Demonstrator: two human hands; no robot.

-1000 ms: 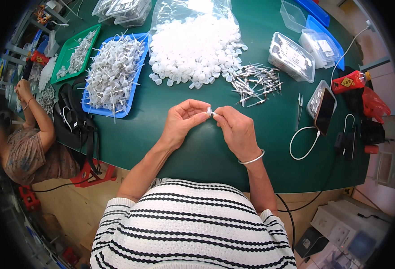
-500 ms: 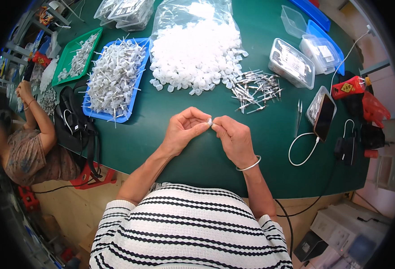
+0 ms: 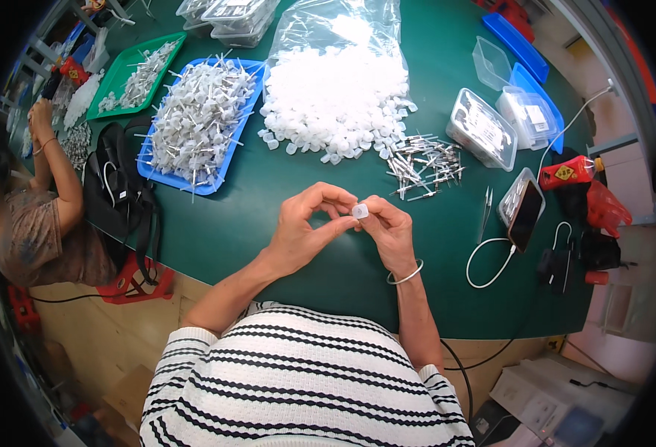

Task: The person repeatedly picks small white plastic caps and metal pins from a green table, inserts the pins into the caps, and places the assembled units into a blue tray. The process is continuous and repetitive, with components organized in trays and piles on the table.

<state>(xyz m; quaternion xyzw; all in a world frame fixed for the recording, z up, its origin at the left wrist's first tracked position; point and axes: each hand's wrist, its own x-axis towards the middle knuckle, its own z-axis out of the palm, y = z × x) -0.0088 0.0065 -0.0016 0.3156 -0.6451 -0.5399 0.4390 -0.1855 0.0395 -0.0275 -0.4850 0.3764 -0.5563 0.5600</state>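
A small white plastic cap point(image 3: 360, 211) with a squarish face is pinched between my hands above the green table. My left hand point(image 3: 298, 231) has its thumb and fingertips closed at the cap's left side. My right hand point(image 3: 390, 235), with a bangle on the wrist, grips it from the right; anything behind the cap is hidden by the fingers. Beyond the hands lies a heap of white caps point(image 3: 335, 104), spilling from a clear plastic bag point(image 3: 343, 28). To its right is a loose pile of thin metal shafts point(image 3: 426, 165).
A blue tray point(image 3: 207, 189) heaped with capped shafts stands left, by a green tray point(image 3: 103, 97) of similar pieces. At right are tweezers point(image 3: 486, 212), a clear box point(image 3: 484, 128), a phone point(image 3: 525, 222) with a white cable and a red bottle point(image 3: 566, 173). Another person point(image 3: 45, 231) sits at far left.
The cap between my fingers has turned, so its square face now shows. My right hand has rotated slightly around it. The whole view has shifted a little.
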